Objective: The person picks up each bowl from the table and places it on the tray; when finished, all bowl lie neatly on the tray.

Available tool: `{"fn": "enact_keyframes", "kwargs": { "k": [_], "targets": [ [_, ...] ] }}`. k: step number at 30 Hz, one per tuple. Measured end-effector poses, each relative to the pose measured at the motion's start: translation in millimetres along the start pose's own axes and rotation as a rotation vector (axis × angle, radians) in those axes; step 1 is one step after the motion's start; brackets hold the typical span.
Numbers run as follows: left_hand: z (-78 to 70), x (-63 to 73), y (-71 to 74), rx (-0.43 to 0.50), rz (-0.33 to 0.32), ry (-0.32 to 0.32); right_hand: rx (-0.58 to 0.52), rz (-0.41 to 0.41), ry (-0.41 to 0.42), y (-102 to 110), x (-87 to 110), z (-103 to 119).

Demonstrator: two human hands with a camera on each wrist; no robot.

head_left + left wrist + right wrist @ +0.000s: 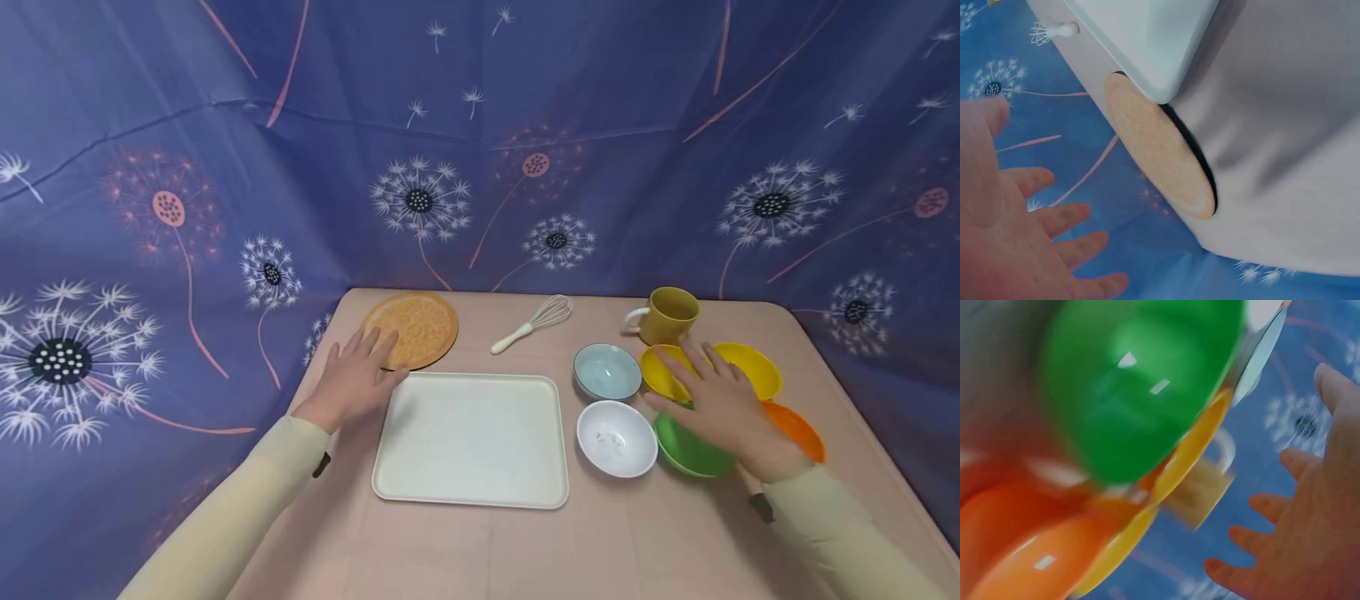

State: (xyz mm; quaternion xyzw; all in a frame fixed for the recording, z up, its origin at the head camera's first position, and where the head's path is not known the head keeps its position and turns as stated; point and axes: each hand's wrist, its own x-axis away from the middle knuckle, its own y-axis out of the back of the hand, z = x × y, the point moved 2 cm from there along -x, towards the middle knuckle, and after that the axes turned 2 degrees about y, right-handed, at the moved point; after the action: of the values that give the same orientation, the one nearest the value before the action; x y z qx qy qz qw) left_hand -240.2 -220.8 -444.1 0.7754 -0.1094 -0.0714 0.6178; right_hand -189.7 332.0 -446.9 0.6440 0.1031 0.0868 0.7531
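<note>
My left hand [350, 385] hovers with fingers spread, between the round patterned mat [417, 329] and the left end of the white tray [472, 442]. In the left wrist view its palm shows with nothing in it. My right hand [723, 404] hangs over the bowls with fingers spread, holding nothing. Beneath it are a green bowl [688, 454], an orange bowl [804, 429] and two yellow bowls, one [654, 372] partly hidden by the fingers, the other [761, 371] behind the hand. Left of these stand a light blue bowl [607, 372] and a white bowl [617, 439].
A white-handled whisk [534, 323] lies behind the tray. Farther right, a mustard-yellow mug [670, 314] with a white handle stands behind the bowls. A blue dandelion-print cloth [480, 150] hangs along the back and sides of the pink-covered table [480, 546].
</note>
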Motion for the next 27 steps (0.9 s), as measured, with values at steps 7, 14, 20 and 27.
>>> {"fn": "enact_keyframes", "kwargs": {
  "k": [7,14,20,27],
  "targets": [
    [15.1,17.2,-12.5,0.177,0.009,0.046,-0.015,-0.040,-0.156,-4,49.2,-72],
    [23.6,34.5,-45.0,0.293,0.054,0.105,-0.065,-0.070,-0.217,-22,85.9,-112],
    [23.9,40.2,-67.7,0.352,0.049,0.128,-0.082,-0.032,-0.327,-33,101.1,-118],
    [24.0,40.0,-80.2,0.422,0.032,0.130,-0.134,0.008,-0.392,-31,103.2,-123]
  ]
}}
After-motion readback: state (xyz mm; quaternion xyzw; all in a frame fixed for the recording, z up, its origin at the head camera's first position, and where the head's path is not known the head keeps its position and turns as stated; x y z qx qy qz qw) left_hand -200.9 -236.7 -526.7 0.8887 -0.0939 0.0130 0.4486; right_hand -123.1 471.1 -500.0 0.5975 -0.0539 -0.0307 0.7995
